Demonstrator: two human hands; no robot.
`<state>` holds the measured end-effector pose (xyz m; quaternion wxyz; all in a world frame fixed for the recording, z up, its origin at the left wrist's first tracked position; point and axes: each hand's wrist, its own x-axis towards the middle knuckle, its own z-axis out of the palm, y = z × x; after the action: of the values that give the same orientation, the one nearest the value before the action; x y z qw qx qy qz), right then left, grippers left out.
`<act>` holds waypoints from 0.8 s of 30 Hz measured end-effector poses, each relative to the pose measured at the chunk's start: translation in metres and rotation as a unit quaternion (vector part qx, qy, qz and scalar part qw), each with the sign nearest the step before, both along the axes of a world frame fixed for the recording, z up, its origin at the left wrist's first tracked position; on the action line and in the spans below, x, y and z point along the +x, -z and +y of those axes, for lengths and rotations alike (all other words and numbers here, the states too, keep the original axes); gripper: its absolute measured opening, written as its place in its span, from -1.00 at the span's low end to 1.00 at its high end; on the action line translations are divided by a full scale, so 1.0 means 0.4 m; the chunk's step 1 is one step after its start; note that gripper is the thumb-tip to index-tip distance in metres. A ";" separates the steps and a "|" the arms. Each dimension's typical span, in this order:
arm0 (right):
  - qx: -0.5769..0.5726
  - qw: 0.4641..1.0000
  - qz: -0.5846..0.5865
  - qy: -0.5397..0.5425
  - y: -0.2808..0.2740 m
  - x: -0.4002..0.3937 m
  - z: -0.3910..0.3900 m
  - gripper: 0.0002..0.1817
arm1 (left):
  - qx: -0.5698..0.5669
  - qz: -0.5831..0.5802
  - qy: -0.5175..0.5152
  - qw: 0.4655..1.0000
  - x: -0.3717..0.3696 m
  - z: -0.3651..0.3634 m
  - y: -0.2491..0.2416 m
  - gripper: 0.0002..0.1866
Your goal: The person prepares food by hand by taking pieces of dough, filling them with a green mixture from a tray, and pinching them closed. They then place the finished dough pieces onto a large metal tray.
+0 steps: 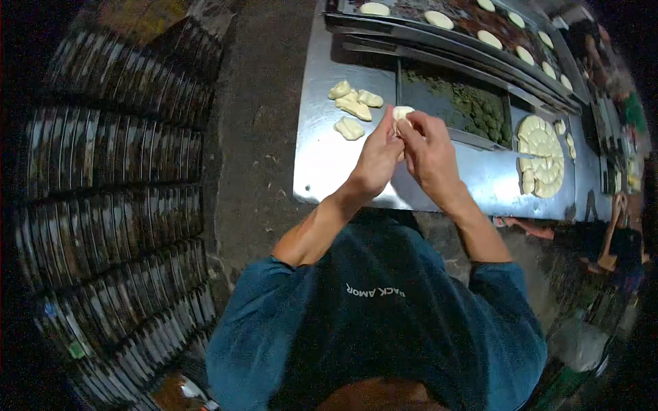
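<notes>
Over the front of the metal table, my left hand and my right hand come together around a pale piece of dough. Its top shows above the fingers, while the rest is hidden by them. Both hands are closed on it. Just left of my hands lie several loose dough pieces and one more dough piece nearer to me. Behind my hands is a metal tray with a green crumbly filling and round green balls at its right end.
A large baking tray with several flat dough rounds stands at the back. On the right of the table lies a coiled mass of cut dough. Stacked dark trays fill the left. Another person's hand shows beyond the table's right front edge.
</notes>
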<state>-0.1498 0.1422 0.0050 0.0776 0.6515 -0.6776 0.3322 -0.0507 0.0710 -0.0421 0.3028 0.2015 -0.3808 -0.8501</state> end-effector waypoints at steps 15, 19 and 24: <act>-0.014 0.991 -0.052 -0.120 -0.061 -0.089 -0.114 -0.78 | -0.069 -0.100 -0.127 0.984 -0.059 -0.112 -0.135 -0.55; -0.039 0.992 -0.035 -0.112 -0.033 -0.048 -0.094 -0.83 | -0.024 -0.161 -0.165 0.973 -0.066 -0.120 -0.088 -0.52; 0.088 0.960 -0.253 -0.082 -0.061 -0.094 -0.135 -0.75 | -0.038 -0.095 -0.108 0.989 -0.033 -0.111 -0.090 -0.50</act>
<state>-0.1872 0.0883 0.0293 -0.1816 0.6037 -0.6458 0.4307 -0.0638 0.0265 -0.0061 0.3627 0.3098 -0.4158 -0.7743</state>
